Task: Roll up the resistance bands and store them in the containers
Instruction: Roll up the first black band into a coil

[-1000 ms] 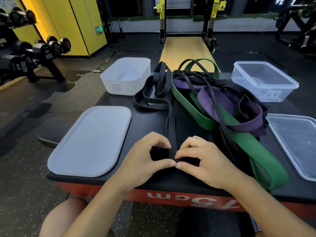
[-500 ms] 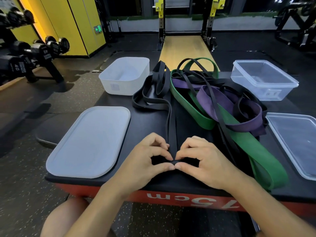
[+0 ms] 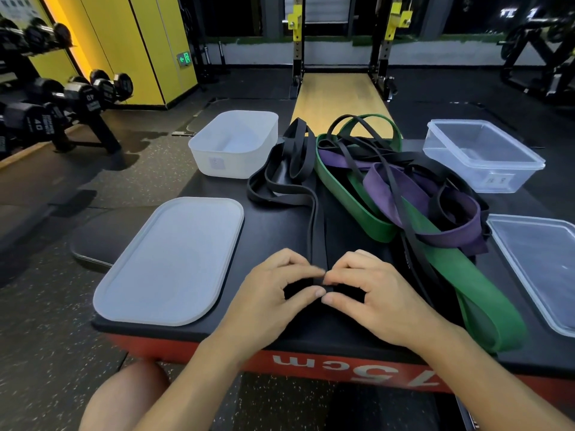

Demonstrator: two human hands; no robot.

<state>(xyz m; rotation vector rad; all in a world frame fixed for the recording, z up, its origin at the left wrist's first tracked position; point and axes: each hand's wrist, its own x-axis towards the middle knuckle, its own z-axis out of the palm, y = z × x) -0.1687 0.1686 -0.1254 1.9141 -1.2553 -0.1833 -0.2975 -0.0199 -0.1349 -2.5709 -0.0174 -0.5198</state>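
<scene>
Together, left hand (image 3: 271, 295) and right hand (image 3: 375, 295) pinch the black band (image 3: 315, 231) end.

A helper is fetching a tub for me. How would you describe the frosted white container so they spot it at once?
Find the black platform with the red front edge. At its far left corner, left of the band pile, stands the frosted white container. Unlike the clear container at the far right, its walls are milky, not see-through.
</scene>
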